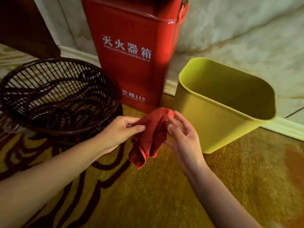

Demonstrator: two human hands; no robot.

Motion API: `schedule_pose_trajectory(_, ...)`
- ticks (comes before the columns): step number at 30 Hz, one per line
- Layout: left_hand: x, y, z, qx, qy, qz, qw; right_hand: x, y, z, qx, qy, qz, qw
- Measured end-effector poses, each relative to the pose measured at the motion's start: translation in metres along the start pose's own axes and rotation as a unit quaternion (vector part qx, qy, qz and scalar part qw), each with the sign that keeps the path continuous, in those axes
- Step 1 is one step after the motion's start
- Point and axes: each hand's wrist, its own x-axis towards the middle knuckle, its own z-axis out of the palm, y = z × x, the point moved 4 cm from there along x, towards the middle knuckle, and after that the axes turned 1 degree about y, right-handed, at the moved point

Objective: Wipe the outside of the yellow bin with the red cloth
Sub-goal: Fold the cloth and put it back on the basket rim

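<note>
One red cloth (152, 137) hangs between both hands, above the carpet (164, 195). Left hand (120, 131) pinches its upper edge, closed on it; right hand (181, 137) is open, fingertips (169, 117) touching the cloth. Yellow bin (213, 125) stands upright just right of the right hand, untouched. Dark wicker basket (57, 96) sits beyond the left hand; red extinguisher box (131, 55) behind both.

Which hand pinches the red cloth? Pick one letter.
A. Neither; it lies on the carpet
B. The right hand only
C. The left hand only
C: the left hand pinches the red cloth at its upper edge, while the right hand is open beside it.
</note>
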Motion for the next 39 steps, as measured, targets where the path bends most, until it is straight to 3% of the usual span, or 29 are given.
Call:
schedule_pose_trajectory(5,-0.012,0.009,-0.030,-0.079,-0.025,-0.028,0.996,0.019,-0.014,0.001,-0.216,0.041,-0.082,0.972)
schedule_pose_trajectory(7,-0.018,0.016,-0.039,-0.088,-0.050,-0.021,0.995,0.026,-0.011,0.008,-0.262,0.012,-0.070,0.962)
schedule_pose_trajectory(11,-0.031,0.032,-0.054,-0.118,-0.122,-0.002,0.985,0.030,0.011,0.040,-0.101,-0.167,0.131,0.972)
schedule_pose_trajectory(15,-0.035,0.035,-0.081,-0.091,-0.105,-0.026,0.990,0.034,0.019,0.067,-0.030,-0.250,0.113,0.961)
schedule_pose_trajectory(19,-0.037,0.034,-0.120,0.005,-0.028,-0.070,0.997,0.046,0.008,0.074,-0.080,-0.188,0.025,0.979)
schedule_pose_trajectory(22,-0.036,0.030,-0.147,0.047,0.055,-0.089,0.993,0.054,-0.004,0.082,-0.158,-0.173,-0.040,0.971)
schedule_pose_trajectory(26,-0.031,0.024,-0.167,0.050,0.130,-0.103,0.985,0.062,-0.011,0.098,-0.226,-0.154,-0.059,0.960)
schedule_pose_trajectory(30,-0.018,0.017,-0.181,0.034,0.151,-0.114,0.981,0.079,-0.011,0.105,-0.257,-0.137,-0.008,0.957)
schedule_pose_trajectory(39,0.022,-0.018,-0.195,-0.001,0.155,-0.195,0.968,0.121,0.009,0.113,-0.261,-0.068,0.001,0.963)
